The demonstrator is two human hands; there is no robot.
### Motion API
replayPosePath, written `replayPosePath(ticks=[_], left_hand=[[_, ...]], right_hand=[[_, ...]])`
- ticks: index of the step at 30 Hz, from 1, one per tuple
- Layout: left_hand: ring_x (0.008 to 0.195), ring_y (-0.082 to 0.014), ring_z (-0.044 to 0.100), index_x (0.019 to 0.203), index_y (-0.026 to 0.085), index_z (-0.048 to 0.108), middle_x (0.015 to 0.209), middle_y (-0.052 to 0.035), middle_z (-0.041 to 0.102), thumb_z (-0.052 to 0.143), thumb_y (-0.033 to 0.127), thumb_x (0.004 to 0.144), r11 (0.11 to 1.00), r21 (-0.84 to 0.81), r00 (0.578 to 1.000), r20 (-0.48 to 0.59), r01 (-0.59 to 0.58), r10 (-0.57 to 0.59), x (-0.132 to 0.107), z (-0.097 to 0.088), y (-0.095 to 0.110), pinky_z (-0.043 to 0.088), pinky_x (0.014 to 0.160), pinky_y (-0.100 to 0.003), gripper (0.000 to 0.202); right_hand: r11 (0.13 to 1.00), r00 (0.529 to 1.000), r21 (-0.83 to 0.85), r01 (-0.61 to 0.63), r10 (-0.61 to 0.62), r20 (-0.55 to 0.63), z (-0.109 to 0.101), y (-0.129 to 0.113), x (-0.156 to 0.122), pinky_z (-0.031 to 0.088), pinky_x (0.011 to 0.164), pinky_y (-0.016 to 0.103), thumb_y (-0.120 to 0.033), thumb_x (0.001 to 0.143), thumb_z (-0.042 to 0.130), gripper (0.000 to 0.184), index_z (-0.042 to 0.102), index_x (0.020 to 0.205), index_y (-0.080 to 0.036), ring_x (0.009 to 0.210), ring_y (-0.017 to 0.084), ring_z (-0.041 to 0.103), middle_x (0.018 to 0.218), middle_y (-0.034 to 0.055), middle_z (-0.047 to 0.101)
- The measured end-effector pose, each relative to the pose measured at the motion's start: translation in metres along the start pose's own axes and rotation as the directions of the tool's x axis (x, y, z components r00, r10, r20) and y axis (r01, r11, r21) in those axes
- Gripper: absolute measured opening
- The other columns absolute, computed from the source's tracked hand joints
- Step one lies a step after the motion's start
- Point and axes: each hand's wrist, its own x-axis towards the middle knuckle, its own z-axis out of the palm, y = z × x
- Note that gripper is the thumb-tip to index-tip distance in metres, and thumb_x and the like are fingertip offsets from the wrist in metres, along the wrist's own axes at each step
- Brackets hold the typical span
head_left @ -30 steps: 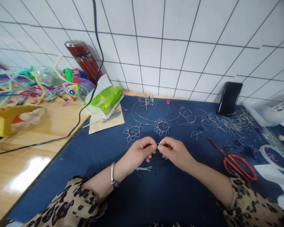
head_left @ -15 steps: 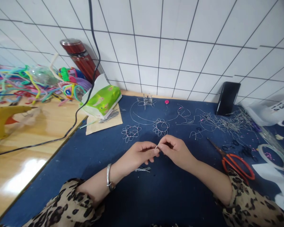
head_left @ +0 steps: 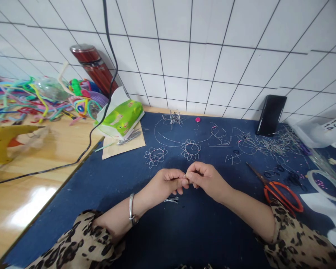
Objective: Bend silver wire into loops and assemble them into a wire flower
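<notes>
Delicately, a left hand (head_left: 168,184) and a right hand (head_left: 208,179) meet over a dark blue counter (head_left: 201,239), each grip pressed together, pinching a thin wire (head_left: 185,175). Its visible sliver spans the gap between them; the hands hide the rest, leaving its full long axis unclear.
</notes>
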Motion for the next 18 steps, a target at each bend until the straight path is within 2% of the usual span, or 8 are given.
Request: replayPosePath(ticks=[3,6,12,15,18], left_hand=[[0.058,-0.009,0.055,0.078,0.015,0.067,0.071,-0.003,0.063,0.055,0.025,0.081,1.0,0.014,1.0,0.013,-0.018,0.018,-0.001,-0.0001,0.0017,0.043,0.055,-0.02,0.016],[0.057,-0.0086,0.054,0.077,0.015,0.066,0.071,-0.0027,0.063,0.054,0.025,0.081,0.999,0.023,1.0,0.016,-0.026,0.025,-0.0023,0.0007,0.0051,0.044,0.055,-0.02,0.016],[0.053,-0.0083,0.053,0.071,0.014,0.064,0.065,-0.0011,0.06,0.054,0.03,0.081,0.992,0.123,1.0,-0.021,0.014,-0.012,-0.0038,0.0033,0.0086,0.043,0.052,-0.02,0.021],[0.054,-0.0082,0.053,0.071,0.013,0.063,0.065,-0.0011,0.06,0.054,0.03,0.081,0.991,0.13,1.0,-0.008,0.017,-0.016,-0.003,0.0031,0.0077,0.042,0.053,-0.019,0.021],[0.053,-0.0076,0.052,0.072,0.013,0.064,0.062,-0.0002,0.059,0.055,0.028,0.081,0.996,0.08,1.0,0.01,0.025,-0.026,-0.0019,0.0021,0.0069,0.041,0.053,-0.019,0.02]], right_hand=[[0.993,0.999,0.115,-0.021,0.018,0.03,-0.0001,0.0041,0.0007,0.038,0.053,0.022,-0.026,0.081,0.05,0.011,0.051,0.074,-0.017,0.054,0.007,0.045,0.064,-0.0031,0.053],[0.99,0.999,0.136,-0.041,0.037,0.035,0.0005,0.0048,0.0005,0.038,0.053,0.022,-0.028,0.081,0.05,0.012,0.051,0.074,-0.017,0.054,0.007,0.045,0.064,-0.0036,0.052],[0.992,0.995,-0.125,0.012,-0.023,-0.094,0.0032,0.0002,-0.0011,0.04,0.057,0.023,-0.028,0.08,0.051,0.012,0.052,0.073,-0.018,0.06,0.009,0.049,0.066,-0.0031,0.053],[0.975,0.994,-0.22,0.009,-0.033,-0.104,0.0035,0.0007,-0.0008,0.039,0.056,0.023,-0.028,0.081,0.05,0.012,0.053,0.073,-0.019,0.06,0.009,0.049,0.065,-0.0032,0.052],[0.975,0.997,-0.221,0.014,-0.031,-0.071,0.002,0.0017,0.0,0.039,0.057,0.023,-0.026,0.082,0.048,0.012,0.052,0.074,-0.018,0.059,0.009,0.049,0.065,-0.0031,0.052]])
